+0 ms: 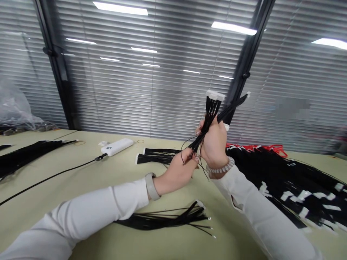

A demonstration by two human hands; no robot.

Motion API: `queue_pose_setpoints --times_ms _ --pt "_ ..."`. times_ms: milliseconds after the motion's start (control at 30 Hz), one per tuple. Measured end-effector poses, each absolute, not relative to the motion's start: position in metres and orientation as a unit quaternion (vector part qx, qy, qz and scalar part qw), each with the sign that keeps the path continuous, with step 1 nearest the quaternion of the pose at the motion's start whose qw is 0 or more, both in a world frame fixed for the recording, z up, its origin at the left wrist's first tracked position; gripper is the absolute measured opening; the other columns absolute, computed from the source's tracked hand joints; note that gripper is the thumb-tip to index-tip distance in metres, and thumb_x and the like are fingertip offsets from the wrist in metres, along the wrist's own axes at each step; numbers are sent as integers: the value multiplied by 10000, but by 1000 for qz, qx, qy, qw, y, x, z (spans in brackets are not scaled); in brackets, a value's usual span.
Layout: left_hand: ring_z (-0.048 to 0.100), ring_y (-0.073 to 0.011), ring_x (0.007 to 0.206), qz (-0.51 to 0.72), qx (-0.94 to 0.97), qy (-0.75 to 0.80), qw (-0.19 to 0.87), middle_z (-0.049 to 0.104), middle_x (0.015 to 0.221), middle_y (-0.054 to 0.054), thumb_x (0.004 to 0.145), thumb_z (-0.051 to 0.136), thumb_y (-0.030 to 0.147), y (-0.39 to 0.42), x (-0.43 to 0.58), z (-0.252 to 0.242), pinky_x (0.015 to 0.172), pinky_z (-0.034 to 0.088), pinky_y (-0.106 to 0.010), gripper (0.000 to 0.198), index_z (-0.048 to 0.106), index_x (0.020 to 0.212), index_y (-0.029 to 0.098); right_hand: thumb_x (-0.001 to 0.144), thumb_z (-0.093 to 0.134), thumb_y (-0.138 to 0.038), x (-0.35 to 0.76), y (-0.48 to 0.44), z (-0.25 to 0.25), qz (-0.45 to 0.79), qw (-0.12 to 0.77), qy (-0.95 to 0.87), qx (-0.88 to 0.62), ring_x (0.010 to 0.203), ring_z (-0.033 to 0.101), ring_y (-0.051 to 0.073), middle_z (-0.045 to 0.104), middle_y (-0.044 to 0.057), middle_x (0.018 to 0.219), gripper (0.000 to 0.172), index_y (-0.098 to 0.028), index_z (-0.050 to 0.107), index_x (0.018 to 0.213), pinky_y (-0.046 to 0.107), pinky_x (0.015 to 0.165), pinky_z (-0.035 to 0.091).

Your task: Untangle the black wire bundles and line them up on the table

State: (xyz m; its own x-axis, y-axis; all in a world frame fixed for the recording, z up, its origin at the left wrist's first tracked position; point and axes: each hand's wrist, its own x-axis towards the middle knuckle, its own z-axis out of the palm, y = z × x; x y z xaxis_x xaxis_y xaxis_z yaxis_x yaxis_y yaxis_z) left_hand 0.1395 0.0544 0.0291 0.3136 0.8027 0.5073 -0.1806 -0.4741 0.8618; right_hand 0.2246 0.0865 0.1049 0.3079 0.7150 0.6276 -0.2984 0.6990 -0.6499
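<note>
My right hand (214, 142) is closed round a bundle of black wires (210, 115) with white connectors at its upper end, held upright above the table. Just below and left of it, my left hand (180, 169) pinches the lower strands of the same bundle. Both arms wear white sleeves, with a band on the left wrist and a bead bracelet on the right. A loose bunch of black wires (173, 216) lies on the table under my left forearm.
A large heap of black wires with white tags (292, 184) covers the right of the pale table (103, 180), with red wires (260, 147) behind it. More black wire bundles (159, 156) lie in the middle and others (24, 155) at the left. A white power bank (117, 146) with a black cable sits centre-left.
</note>
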Motion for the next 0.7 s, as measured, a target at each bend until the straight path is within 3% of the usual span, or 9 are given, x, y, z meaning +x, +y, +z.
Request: queue_pose_setpoints --times_ms 167,300,467,567,700 --pt "483 -91 617 529 658 203 496 481 693 23 857 455 244 51 139 32 628 425 -241 135 445 742 175 852 494 -451 227 85 108 342 781 -477 -214 432 387 67 431 -74 565 293 -219 413 692 192 398 334" --pt "497 -91 568 506 669 184 513 486 636 28 850 477 231 48 143 28 570 408 -232 142 429 730 174 863 471 -435 228 85 108 355 769 -480 -226 411 380 57 433 -82 548 277 -219 403 704 180 388 325" --pt "481 -95 609 511 706 205 446 506 679 26 749 549 104 52 148 16 574 391 -221 128 446 755 180 854 482 -390 227 89 104 375 733 -515 -239 387 370 53 421 -92 520 236 -217 410 710 173 372 310" --pt "490 -105 628 494 737 236 395 540 679 18 731 524 64 54 146 13 596 388 -231 118 491 748 175 847 497 -369 229 91 105 397 682 -561 -251 382 366 53 420 -94 499 207 -206 456 726 169 366 307" --pt "504 -114 639 470 757 221 396 561 680 4 729 526 68 49 144 15 599 400 -237 97 528 717 164 791 595 -401 232 89 108 433 550 -658 -278 405 418 67 464 -63 495 262 -155 569 701 177 359 335"
